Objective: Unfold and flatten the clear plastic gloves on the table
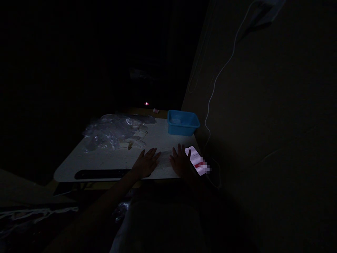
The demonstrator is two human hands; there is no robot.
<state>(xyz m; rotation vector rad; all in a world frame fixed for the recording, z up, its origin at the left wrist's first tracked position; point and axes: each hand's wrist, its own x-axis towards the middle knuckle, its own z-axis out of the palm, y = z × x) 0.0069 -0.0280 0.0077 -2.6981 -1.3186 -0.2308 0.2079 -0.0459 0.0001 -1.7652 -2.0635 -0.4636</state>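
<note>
The room is very dark. My left hand (146, 162) lies flat on a small white table (110, 160), fingers stretched out and apart. My right hand (180, 161) rests flat beside it, fingers spread, holding nothing. Between and under the two hands lies a pale, thin sheet or bag (164, 159); I cannot make out what it is. A lit phone (197, 160) lies just right of my right hand at the table's edge.
A blue plastic tub (183, 122) stands at the table's far right corner. Crumpled clear plastic bags (110, 131) and small pale pieces (137, 138) lie at the back left. A white cable (219, 75) hangs down the wall on the right. A small red light (146, 103) glows beyond.
</note>
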